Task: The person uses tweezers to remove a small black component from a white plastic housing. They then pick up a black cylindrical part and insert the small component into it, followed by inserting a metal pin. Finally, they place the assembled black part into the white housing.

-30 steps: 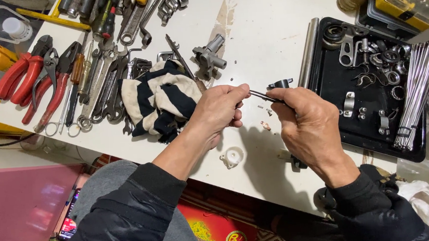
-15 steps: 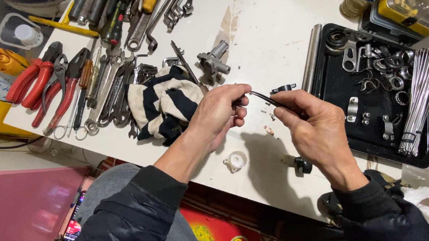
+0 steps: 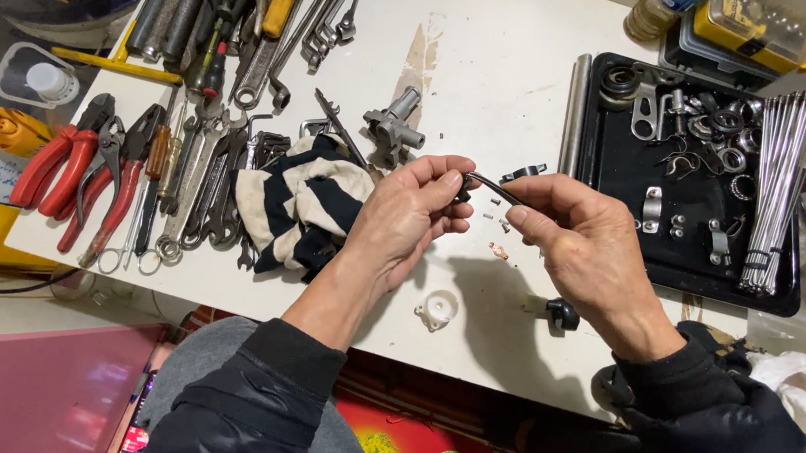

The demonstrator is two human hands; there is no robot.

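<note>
A white table point(image 3: 504, 52), scuffed and stained, fills most of the view under even light. Below its near edge shows a pink surface point(image 3: 41, 407) at the left and a red patterned mat point(image 3: 407, 441) on the floor.

Two hands point(image 3: 412, 221) point(image 3: 591, 252); one striped rag point(image 3: 304, 205); one black tray point(image 3: 625, 203); one white cap point(image 3: 438, 309).

Your left hand point(image 3: 412, 218) and right hand point(image 3: 583, 243) have drifted slightly apart over the white counter point(image 3: 504, 52), so more of the thin dark curved metal piece point(image 3: 494, 189) shows between them than a second ago. Your right hand's grip has slid back, uncovering the small black knob point(image 3: 562, 314) near the counter's edge.
</note>
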